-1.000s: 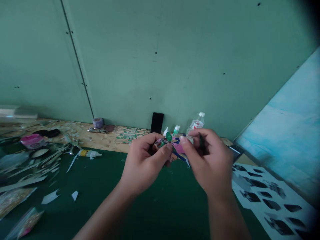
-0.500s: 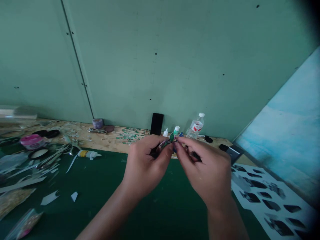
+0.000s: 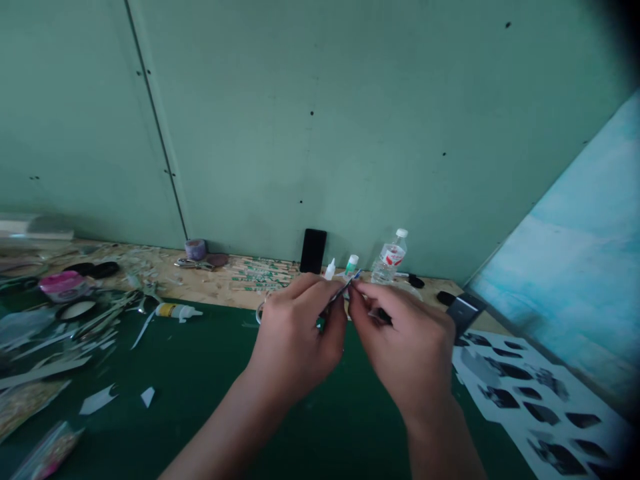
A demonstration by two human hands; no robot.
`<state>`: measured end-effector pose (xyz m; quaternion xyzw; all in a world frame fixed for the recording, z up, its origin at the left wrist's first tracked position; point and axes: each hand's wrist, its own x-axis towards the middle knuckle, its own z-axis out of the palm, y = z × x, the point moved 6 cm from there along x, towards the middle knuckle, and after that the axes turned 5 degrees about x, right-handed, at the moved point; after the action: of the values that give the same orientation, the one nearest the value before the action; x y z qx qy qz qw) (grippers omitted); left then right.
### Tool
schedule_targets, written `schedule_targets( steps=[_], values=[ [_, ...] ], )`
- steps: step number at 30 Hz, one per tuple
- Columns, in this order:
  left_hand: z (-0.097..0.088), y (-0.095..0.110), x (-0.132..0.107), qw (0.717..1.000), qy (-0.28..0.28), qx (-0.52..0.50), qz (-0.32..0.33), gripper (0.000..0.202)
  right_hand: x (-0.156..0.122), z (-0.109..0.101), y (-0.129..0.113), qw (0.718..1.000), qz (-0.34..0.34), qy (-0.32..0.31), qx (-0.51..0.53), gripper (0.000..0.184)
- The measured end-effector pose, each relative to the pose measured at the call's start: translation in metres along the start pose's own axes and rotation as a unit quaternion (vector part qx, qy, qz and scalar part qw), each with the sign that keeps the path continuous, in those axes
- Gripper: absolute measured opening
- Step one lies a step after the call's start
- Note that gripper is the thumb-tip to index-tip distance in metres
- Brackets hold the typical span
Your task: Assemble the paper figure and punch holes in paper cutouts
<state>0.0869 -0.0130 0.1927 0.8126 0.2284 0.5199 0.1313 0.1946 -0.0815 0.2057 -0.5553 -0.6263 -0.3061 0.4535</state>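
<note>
Left hand (image 3: 303, 330): thumb and bent fingers pinch a thin flat piece (image 3: 344, 289), seen nearly edge-on, face unreadable. Right hand (image 3: 407, 340): thumb and forefinger pinch the piece's opposite end; a dark item (image 3: 383, 315), identity unclear, lies within the curled fingers. Piece held up between both hands, toward the far side of the green mat (image 3: 200, 393). Beyond: white nozzle bottle (image 3: 330, 269), white-capped green tube (image 3: 351, 265), smartphone (image 3: 313, 251) leaning on the green wall (image 3: 240, 133), labelled clear plastic bottle (image 3: 393, 256). Left: yellow-labelled nozzle bottle (image 3: 173, 311), on its side. Right: printed sheets (image 3: 515, 417).
</note>
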Motion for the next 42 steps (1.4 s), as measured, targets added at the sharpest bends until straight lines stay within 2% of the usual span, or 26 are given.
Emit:
schedule_targets(
  steps=[5, 10, 14, 18, 21, 24, 27, 35, 37, 39, 42],
  values=[
    [0.002, 0.003, -0.004, 0.999, 0.002, 0.041, 0.029, 0.025, -0.002, 0.001, 0.001, 1.000, 0.008, 0.004, -0.008, 0.007],
    [0.004, 0.000, -0.003, 0.999, -0.017, 0.030, 0.026, 0.025, -0.001, 0.004, 0.004, 1.000, 0.001, -0.014, -0.019, 0.008],
    [0.005, -0.003, 0.000, 1.000, -0.026, 0.005, -0.007, 0.022, 0.002, 0.003, 0.007, 1.000, 0.005, -0.007, -0.014, 0.006],
    [0.005, -0.009, 0.002, 0.994, -0.058, -0.045, -0.081, 0.018, 0.003, 0.002, 0.011, 0.999, 0.037, -0.003, 0.034, 0.006],
    [0.007, -0.017, 0.002, 0.972, -0.089, -0.154, -0.154, 0.023, 0.002, 0.000, 0.014, 0.996, 0.068, -0.004, 0.065, 0.006],
    [0.011, -0.021, 0.000, 0.941, -0.103, -0.256, -0.197, 0.022, 0.002, -0.001, 0.013, 0.994, 0.067, -0.014, 0.080, 0.006],
    [0.014, -0.023, -0.002, 0.928, -0.101, -0.289, -0.210, 0.018, 0.003, -0.001, 0.010, 0.995, 0.054, -0.022, 0.084, 0.006],
    [0.015, -0.024, -0.004, 0.943, -0.104, -0.249, -0.195, 0.017, 0.003, -0.001, 0.006, 0.993, 0.043, -0.041, 0.103, 0.007],
    [0.016, -0.026, -0.004, 0.942, -0.104, -0.251, -0.199, 0.017, 0.002, -0.002, 0.009, 0.990, 0.063, -0.046, 0.119, 0.005],
    [0.017, -0.028, -0.005, 0.933, -0.103, -0.274, -0.212, 0.019, 0.001, -0.003, 0.019, 0.983, 0.107, -0.059, 0.140, 0.013],
    [0.020, -0.029, -0.004, 0.896, -0.105, -0.362, -0.237, 0.020, -0.001, -0.007, 0.046, 0.970, 0.176, -0.058, 0.157, 0.032]
  ],
)
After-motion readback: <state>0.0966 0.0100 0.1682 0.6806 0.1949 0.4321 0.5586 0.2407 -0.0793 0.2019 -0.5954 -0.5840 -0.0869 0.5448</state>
